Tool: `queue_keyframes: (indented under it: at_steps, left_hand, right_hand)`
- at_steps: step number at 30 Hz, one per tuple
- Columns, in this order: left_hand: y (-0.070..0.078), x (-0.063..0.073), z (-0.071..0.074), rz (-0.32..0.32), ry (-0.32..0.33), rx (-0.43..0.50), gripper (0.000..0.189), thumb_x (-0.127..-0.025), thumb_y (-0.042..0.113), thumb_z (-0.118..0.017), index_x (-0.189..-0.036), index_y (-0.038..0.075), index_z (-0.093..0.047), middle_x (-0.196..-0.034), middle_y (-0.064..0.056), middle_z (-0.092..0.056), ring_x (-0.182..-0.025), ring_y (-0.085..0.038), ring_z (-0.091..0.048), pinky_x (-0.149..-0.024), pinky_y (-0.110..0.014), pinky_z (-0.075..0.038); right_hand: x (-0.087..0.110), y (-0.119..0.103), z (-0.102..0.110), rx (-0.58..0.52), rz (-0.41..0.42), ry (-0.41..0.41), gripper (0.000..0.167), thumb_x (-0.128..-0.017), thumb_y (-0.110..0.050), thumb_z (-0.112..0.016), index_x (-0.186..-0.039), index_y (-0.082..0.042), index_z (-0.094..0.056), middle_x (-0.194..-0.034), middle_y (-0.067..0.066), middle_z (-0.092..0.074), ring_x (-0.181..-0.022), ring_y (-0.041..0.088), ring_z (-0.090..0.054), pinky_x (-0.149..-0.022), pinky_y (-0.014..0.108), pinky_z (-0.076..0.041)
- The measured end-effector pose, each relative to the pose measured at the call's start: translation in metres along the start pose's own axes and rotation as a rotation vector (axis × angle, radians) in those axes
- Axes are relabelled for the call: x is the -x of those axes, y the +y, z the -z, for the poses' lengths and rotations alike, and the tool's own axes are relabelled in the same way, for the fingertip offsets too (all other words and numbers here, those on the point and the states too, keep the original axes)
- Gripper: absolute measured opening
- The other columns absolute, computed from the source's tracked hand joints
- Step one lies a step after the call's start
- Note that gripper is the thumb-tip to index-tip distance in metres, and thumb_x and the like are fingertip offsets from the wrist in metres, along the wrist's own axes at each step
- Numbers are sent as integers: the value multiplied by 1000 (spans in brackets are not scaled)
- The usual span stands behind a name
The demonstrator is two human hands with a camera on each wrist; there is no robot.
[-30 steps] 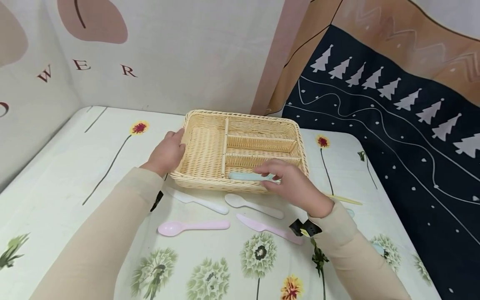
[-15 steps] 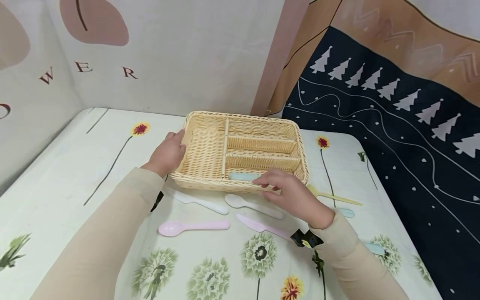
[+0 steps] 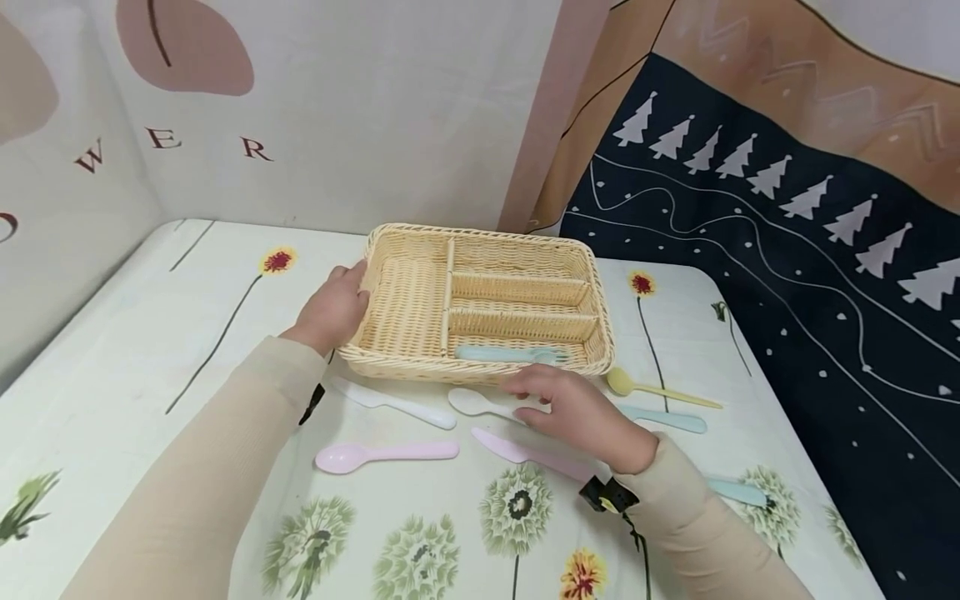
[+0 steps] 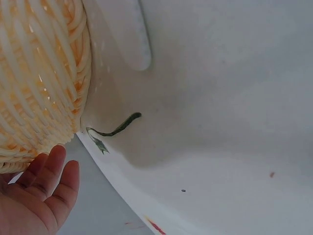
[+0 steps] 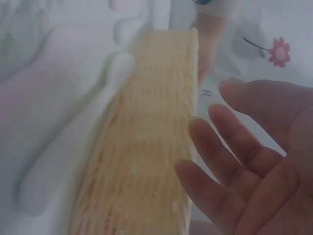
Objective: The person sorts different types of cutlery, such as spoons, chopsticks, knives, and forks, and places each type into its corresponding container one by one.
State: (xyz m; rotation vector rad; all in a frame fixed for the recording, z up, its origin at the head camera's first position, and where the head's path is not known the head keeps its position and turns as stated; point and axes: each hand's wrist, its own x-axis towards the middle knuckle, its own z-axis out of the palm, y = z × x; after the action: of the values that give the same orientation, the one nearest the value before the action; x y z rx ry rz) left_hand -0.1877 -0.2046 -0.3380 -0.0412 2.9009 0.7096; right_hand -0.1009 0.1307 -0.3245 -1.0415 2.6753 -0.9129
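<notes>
A wicker basket (image 3: 480, 367) with dividers stands at the back of the table. My left hand (image 3: 333, 308) holds its left rim; in the left wrist view that hand's fingers (image 4: 51, 169) lie against the woven side. A light blue fork (image 3: 502, 354) lies in the basket's front right compartment. My right hand (image 3: 581, 412) is in front of the basket, over the handle end of a white spoon (image 3: 472, 402). Its fingers are loosely bent, with nothing between them, as the right wrist view also shows. Part of the spoon's handle is hidden under the hand.
A white knife (image 3: 397, 404), a pink spoon (image 3: 382, 452) and a pink knife (image 3: 517, 451) lie in front of the basket. To the right are a yellow spoon (image 3: 663, 392) and two light blue pieces, one handle (image 3: 671, 418) showing beyond my wrist, partly covered.
My right hand has let go of the light blue fork, leaving it in the basket, and has moved toward me out over the white spoon. The left hand stays on the rim.
</notes>
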Motion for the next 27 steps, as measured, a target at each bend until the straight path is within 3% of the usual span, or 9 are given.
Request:
queue_keyframes:
  at_steps: [5, 19, 27]
  left_hand:
    - [0, 0, 0, -6, 7, 0, 57, -105, 17, -29, -154, 0, -7, -144, -29, -27, -119, -38, -45, -106, -54, -38]
    - [0, 0, 0, 14, 8, 6, 57, -105, 17, -30, -154, 1, -7, -145, -28, -27, -123, -38, -44, -107, -54, -36]
    - [1, 0, -1, 8, 11, 6, 57, -105, 18, -29, -154, 1, -7, -144, -28, -27, -120, -38, -45, -107, -54, -37]
  right_hand:
    - [0, 3, -6, 26, 11, -51, 35, -85, -5, -72, -120, -10, -68, -120, 4, -66, -112, 21, -61, -87, 33, -54]
    - [-5, 12, -12, 162, 6, -99, 34, -87, -4, -67, -121, -9, -68, -120, 6, -67, -107, 21, -63, -85, 34, -54]
    - [-8, 17, -16, 238, 56, -113, 35, -85, -2, -66, -119, -9, -69, -117, 5, -69, -102, 20, -65, -84, 35, -54]
